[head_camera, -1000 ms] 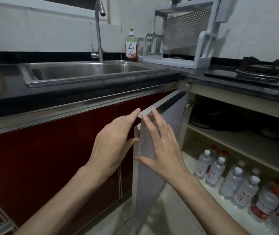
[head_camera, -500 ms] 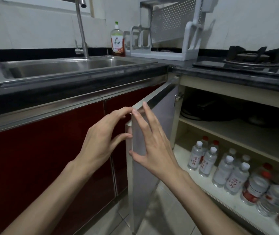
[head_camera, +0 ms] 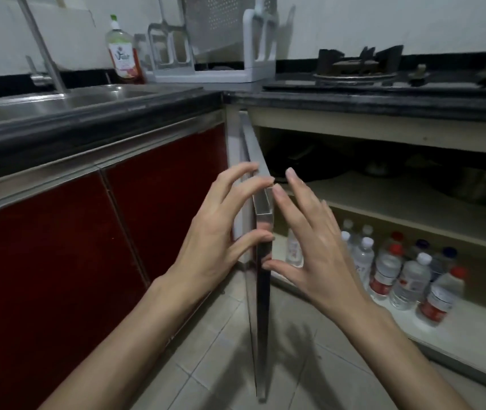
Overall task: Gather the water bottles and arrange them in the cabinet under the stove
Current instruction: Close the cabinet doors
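Note:
Several clear water bottles (head_camera: pixel 410 279) with white, red and blue caps stand grouped on the bottom shelf (head_camera: pixel 466 332) of the open cabinet under the stove (head_camera: pixel 354 69). The cabinet's metal-edged door (head_camera: pixel 261 306) stands open, seen edge-on, pointing toward me. My left hand (head_camera: pixel 215 241) is on the door's outer side, with its fingertips and thumb tip touching the free edge. My right hand (head_camera: pixel 315 247) is on the inner side, fingers straight near the top corner and thumb touching the edge. Neither hand holds a bottle.
A middle shelf (head_camera: pixel 413 202) holds dark pots in shadow. Red cabinet fronts (head_camera: pixel 58 247) run to the left under the steel sink (head_camera: pixel 73 99). A soap bottle (head_camera: pixel 122 51) and white dish rack (head_camera: pixel 212 48) stand on the counter. Tiled floor (head_camera: pixel 206 365) lies below.
The door has swung from angled to edge-on toward me, and the view has shifted right. Both hands stayed at the door's free edge; my left fingers have bent more.

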Demonstrator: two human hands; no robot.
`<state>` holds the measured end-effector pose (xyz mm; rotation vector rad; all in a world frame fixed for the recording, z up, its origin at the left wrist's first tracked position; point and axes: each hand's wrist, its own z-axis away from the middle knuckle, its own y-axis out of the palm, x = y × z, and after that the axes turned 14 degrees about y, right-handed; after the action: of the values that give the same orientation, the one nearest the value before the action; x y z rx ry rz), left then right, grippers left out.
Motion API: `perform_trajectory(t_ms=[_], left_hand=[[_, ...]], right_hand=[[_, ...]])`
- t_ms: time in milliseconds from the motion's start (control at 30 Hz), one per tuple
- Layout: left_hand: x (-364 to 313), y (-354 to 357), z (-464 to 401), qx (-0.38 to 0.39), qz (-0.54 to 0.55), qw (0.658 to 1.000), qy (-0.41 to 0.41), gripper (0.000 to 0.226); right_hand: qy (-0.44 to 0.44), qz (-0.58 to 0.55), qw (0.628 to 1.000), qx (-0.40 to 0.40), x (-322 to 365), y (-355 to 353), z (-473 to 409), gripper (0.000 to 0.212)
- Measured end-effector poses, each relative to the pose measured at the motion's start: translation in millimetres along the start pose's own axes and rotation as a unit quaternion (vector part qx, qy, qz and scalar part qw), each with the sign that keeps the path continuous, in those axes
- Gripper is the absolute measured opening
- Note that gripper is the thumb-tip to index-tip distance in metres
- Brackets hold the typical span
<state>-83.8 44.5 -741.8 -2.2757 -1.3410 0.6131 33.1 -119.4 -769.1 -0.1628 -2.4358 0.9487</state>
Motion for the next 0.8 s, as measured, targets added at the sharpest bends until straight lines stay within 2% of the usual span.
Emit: perform_trajectory(t_ms=[233,600,800], left_hand=[[-14.1,79.5,-45.6,-0.034,-0.003,0.999,0.021,0.081],[6.9,153.6,-90.2,-0.043,-0.014,0.995,0.091,0.089],[25.1,194.4,-110.4,-0.041,-0.103,0.984,0.139,0.092]], right_hand=[[0.090,0.116,0.986,-0.072,-51.3,-46.1,17.2,0.129],[0.165,0.176,0.966,-0.097,-107.0,-80.4,6.9,0.131],[0.211,0.194,0.949,-0.132,-133.8,-88.0,-2.8,0.126]])
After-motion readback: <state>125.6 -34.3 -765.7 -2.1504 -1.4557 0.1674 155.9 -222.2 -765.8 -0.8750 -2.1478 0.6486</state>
